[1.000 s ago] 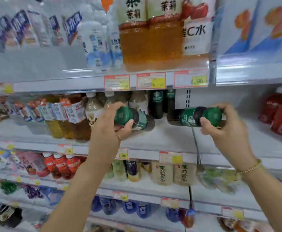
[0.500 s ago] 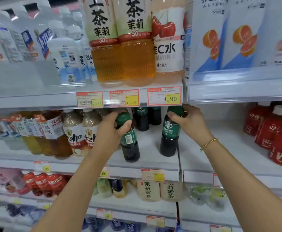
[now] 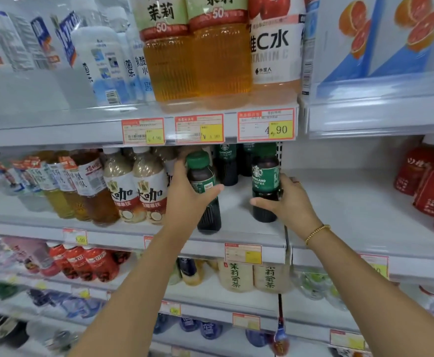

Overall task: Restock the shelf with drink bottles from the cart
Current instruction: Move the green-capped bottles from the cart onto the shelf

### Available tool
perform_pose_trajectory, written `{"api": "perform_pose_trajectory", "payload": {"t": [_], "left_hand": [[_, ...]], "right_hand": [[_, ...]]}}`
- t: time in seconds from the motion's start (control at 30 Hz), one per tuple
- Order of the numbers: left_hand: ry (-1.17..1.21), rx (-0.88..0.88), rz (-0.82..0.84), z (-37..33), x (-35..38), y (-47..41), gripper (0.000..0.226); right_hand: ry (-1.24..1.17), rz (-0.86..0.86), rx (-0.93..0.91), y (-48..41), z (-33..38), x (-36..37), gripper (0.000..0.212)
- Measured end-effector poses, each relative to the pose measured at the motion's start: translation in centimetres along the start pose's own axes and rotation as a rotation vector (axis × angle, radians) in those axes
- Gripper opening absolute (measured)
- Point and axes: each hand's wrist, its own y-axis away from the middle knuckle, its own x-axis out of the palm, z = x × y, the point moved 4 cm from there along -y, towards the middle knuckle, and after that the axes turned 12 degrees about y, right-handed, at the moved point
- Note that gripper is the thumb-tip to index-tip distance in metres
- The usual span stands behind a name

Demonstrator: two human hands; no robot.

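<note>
Drink bottles with green caps and green labels, two of them, stand on the middle shelf [image 3: 239, 210], one in each hand. The left bottle [image 3: 203, 181] has its long axis nearly vertical, cap up, the top leaning slightly to the left; its dark base sits close to the shelf's front edge, though I cannot tell whether it fully rests there. The left hand [image 3: 185, 199] grips it at the label, the thumb lying across the front and the fingers [image 3: 182, 161] curled behind the neck.

The right bottle [image 3: 265, 179] is upright, cap up, label facing out, its base on the shelf a little farther back. The right hand [image 3: 288, 202] holds it from the right side, the thumb reaching across the front just below the label, the other fingers hidden behind it. A bead bracelet [image 3: 316, 231] circles that wrist.

The two bottles stand apart, with bare shelf between them. Behind them are more dark bottles [image 3: 227, 163] of the same kind. Just beside the left hand stand milk coffee bottles [image 3: 136, 186]; red bottles [image 3: 427, 181] stand well apart to the right. Price tags [image 3: 266, 124] hang on the shelf edge above.
</note>
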Motion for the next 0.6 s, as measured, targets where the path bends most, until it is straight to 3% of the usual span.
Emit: {"api": "perform_pose_trajectory", "payload": {"t": [0.23,0.6], "left_hand": [[-0.116,-0.099,-0.098,2.7,0.3,1.2,0.071],[-0.009,-0.191,-0.071,3.1,0.2,1.4,0.064]], "right_hand": [[0.105,-0.083,0.042,-4.0,0.8,0.3,0.053],[0.168,-0.075,0.168,-9.1,1.0,2.8,0.062]]}}
